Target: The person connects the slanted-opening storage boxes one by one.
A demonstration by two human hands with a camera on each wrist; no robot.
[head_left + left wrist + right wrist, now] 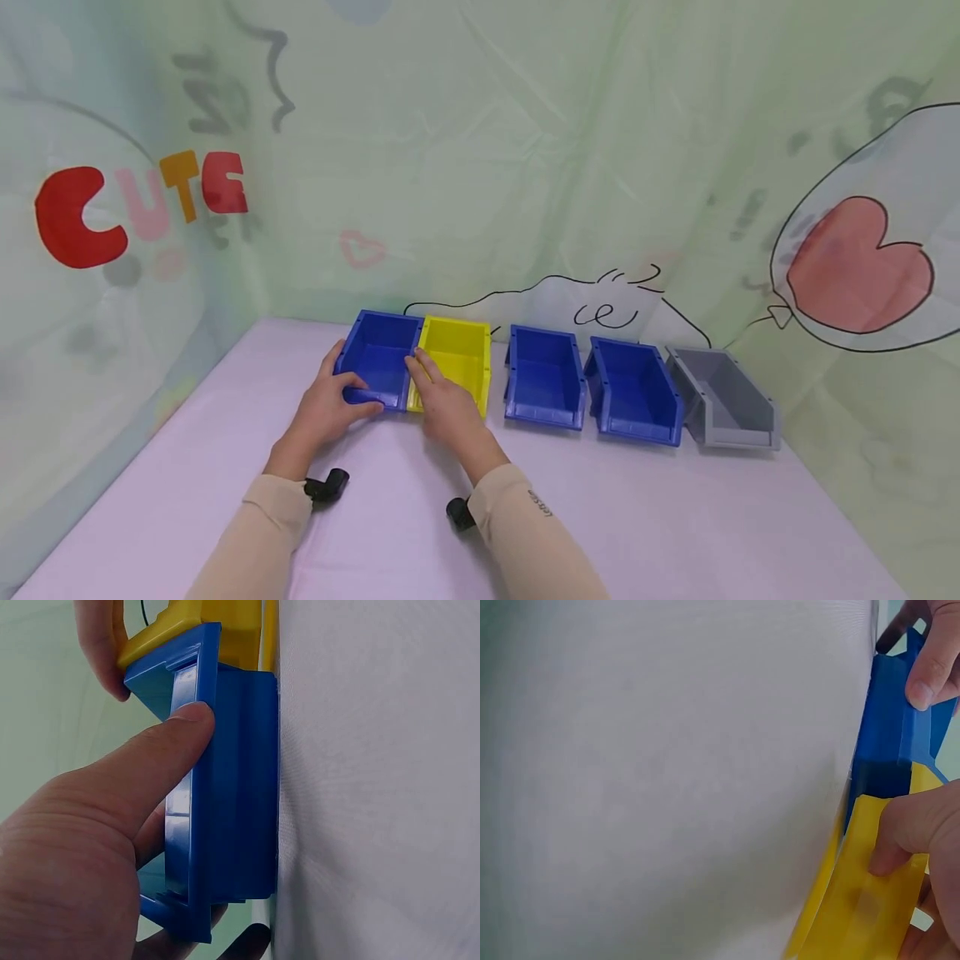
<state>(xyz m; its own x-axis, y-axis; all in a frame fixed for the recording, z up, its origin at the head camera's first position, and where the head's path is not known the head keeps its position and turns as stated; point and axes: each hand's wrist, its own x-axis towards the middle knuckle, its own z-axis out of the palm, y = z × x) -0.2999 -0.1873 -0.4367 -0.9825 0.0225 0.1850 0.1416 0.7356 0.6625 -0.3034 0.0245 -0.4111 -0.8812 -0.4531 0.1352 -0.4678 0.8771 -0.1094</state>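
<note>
My left hand (326, 408) grips the leftmost blue storage bin (384, 358), its thumb pressed on the front lip and its fingers along the left side. Against that bin's right wall stands a yellow storage bin (463, 354). My right hand (452, 412) holds the yellow bin at its front left corner. Its thumb lies on the yellow front in the right wrist view, while its fingers reach over the wall where the two bins meet. Both bins look empty inside and rest on the table.
Right of the yellow bin, past a gap, stand a blue bin (545, 375), another blue bin (636, 390) and a grey bin (727, 400) in a row. A white cloth covers the table (390, 533). Printed curtains (450, 167) hang behind and at both sides.
</note>
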